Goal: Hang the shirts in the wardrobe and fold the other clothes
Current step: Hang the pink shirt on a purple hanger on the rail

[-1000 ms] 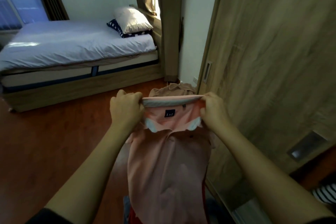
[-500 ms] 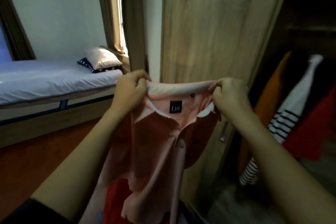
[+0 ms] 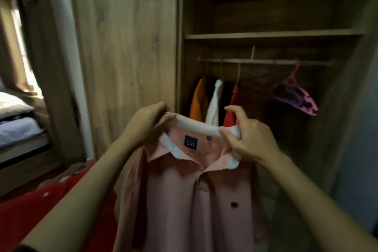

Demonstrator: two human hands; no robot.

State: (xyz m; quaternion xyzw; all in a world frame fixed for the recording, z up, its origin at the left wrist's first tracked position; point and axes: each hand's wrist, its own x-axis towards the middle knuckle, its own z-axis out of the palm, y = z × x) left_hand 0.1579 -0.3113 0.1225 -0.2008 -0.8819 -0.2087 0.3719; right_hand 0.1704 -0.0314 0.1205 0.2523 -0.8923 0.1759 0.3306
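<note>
I see both hands — left hand (image 3: 147,122) and right hand (image 3: 248,135) — pinching the collar of a pink shirt (image 3: 184,200), held before the open wardrobe (image 3: 266,36) — shirts (image 3: 212,104) and empty hangers (image 3: 296,96) on its rail (image 3: 266,61).

Dim room; daylight from window (image 3: 24,51) at left, wardrobe (image 3: 266,16) inside in shadow; overall soft blur, edges bent.

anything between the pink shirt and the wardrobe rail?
Nothing visible blocks it. The pink polo shirt is held by the left hand and right hand before the open wardrobe; the wooden rail is bare between the hung red shirt and purple plastic hangers. The pink shirt has no hanger yet.
</note>
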